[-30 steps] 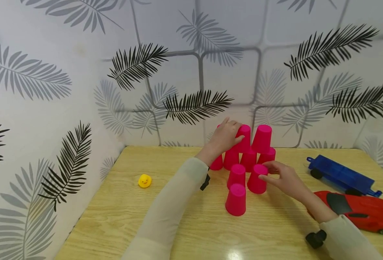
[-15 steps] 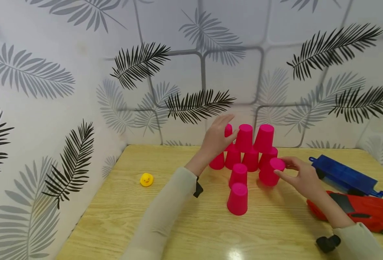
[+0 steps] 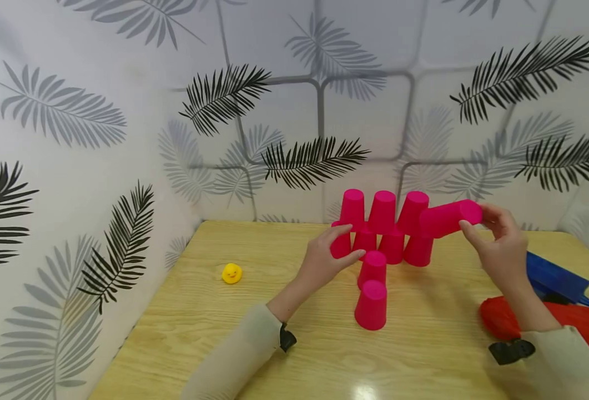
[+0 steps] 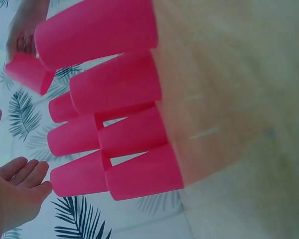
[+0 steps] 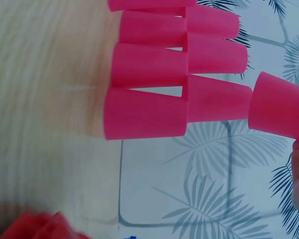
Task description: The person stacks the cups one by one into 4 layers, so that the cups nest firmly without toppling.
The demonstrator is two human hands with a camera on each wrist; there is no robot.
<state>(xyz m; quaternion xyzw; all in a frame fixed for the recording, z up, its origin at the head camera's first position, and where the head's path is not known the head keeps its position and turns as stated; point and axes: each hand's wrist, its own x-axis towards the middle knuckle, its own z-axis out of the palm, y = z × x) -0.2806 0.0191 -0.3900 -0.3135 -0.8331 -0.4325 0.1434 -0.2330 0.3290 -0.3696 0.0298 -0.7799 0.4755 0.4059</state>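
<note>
My right hand [image 3: 504, 250] pinches a pink plastic cup [image 3: 446, 219] near its base and holds it raised and tilted nearly sideways, its rim pointing left. In the right wrist view that held cup [image 5: 279, 107] is at the end of the upper row. The stack has several upside-down cups in its bottom row [image 3: 417, 251] and three on top of them [image 3: 381, 213]. Two single upside-down cups [image 3: 371, 305] stand one behind the other in front. My left hand [image 3: 319, 261] holds nothing; its fingers are spread beside the stack's left end and the rear single cup [image 3: 372, 269].
A yellow toy duck [image 3: 231, 273] sits on the left of the wooden table [image 3: 189, 333]. A blue toy trailer [image 3: 556, 278] and a red toy car [image 3: 584, 328] lie at the right, partly behind my right arm. A leaf-patterned wall [image 3: 294, 111] rises behind the table.
My right hand has lifted its cup off the table, moved it up and right, and tipped it over. My left hand has drawn back from the upper row toward me.
</note>
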